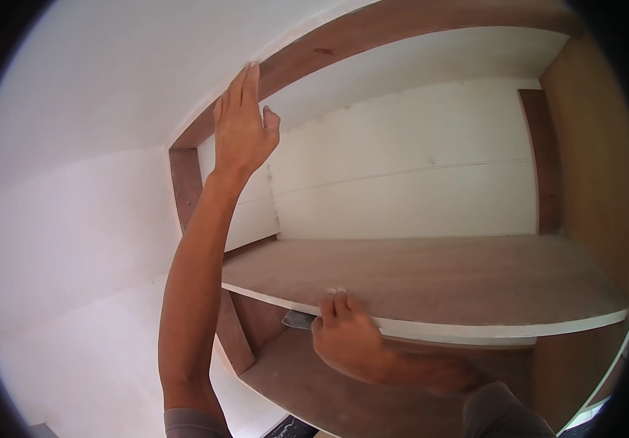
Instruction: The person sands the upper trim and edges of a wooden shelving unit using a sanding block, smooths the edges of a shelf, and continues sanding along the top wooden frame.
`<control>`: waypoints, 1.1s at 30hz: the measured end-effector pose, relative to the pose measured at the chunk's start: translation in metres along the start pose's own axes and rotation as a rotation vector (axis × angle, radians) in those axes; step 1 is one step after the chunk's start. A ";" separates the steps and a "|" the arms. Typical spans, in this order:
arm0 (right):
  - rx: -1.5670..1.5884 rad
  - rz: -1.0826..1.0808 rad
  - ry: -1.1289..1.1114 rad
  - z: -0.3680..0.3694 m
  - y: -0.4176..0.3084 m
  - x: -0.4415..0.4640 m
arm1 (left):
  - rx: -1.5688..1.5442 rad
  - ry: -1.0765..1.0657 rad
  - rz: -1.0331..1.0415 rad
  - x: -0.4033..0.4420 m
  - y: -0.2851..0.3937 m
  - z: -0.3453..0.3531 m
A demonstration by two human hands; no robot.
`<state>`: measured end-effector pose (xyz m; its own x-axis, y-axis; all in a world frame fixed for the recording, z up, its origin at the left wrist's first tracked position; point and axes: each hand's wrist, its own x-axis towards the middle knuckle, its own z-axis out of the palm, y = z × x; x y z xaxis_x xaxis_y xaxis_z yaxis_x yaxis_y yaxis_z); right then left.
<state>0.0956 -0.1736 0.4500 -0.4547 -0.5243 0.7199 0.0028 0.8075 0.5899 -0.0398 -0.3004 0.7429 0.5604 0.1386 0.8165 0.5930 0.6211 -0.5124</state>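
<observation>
My left hand (240,120) reaches up to the wooden top rail (314,52) of a built-in cabinet. Its fingers are stretched out, with the tips at the rail's upper edge by the white ceiling, and nothing shows in its grasp. Lower down, my right hand (347,332) is closed at the pale front edge of the middle shelf (431,277), fingertips over the edge. A flat grey tool (298,319) sticks out to its left, just under the shelf; its handle is hidden by the hand.
A lower shelf (402,390) lies beneath the middle one. The cabinet has a white back panel (402,168), a brown right side wall (595,153) and a narrow wooden upright (187,186) at the left. White wall (74,233) extends on the left.
</observation>
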 end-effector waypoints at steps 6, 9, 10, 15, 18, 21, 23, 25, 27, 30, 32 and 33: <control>0.014 -0.026 0.042 0.002 0.003 -0.002 | 0.016 -0.015 -0.047 -0.021 -0.019 0.003; 0.046 -0.032 0.037 0.002 0.004 -0.001 | -0.014 -0.020 -0.030 -0.022 -0.011 0.001; 0.056 -0.029 0.035 0.001 0.004 -0.001 | -0.028 -0.024 -0.018 -0.022 -0.011 0.000; 0.227 -0.088 0.175 -0.002 0.005 -0.006 | -0.200 -0.245 -0.262 -0.051 0.015 -0.049; 0.564 -0.153 0.379 -0.001 -0.001 -0.006 | -0.311 -0.373 -0.534 -0.095 0.043 -0.098; 1.068 -0.125 0.335 0.005 -0.011 -0.011 | -0.602 -0.309 -0.911 -0.161 0.068 -0.150; 1.482 0.015 0.098 0.016 -0.008 -0.011 | -0.766 -0.176 -1.122 -0.208 0.093 -0.181; 1.861 0.204 -0.265 0.037 -0.010 -0.004 | -0.900 0.003 -1.243 -0.267 0.113 -0.203; 2.070 0.306 -0.477 0.058 -0.015 0.002 | -1.106 0.023 -1.436 -0.301 0.148 -0.211; 2.165 0.305 -0.484 0.086 -0.031 0.010 | -1.372 0.182 -1.562 -0.366 0.194 -0.219; 2.178 0.312 -0.434 0.102 -0.043 0.016 | -1.514 0.193 -1.492 -0.363 0.199 -0.214; 2.223 0.324 -0.441 0.108 -0.048 0.018 | -1.456 0.147 -1.533 -0.360 0.200 -0.214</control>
<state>-0.0085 -0.1924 0.3953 -0.7445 -0.5381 0.3952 -0.4227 -0.0782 -0.9029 0.0007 -0.3916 0.2893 -0.7017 0.1363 0.6993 0.3834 -0.7551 0.5319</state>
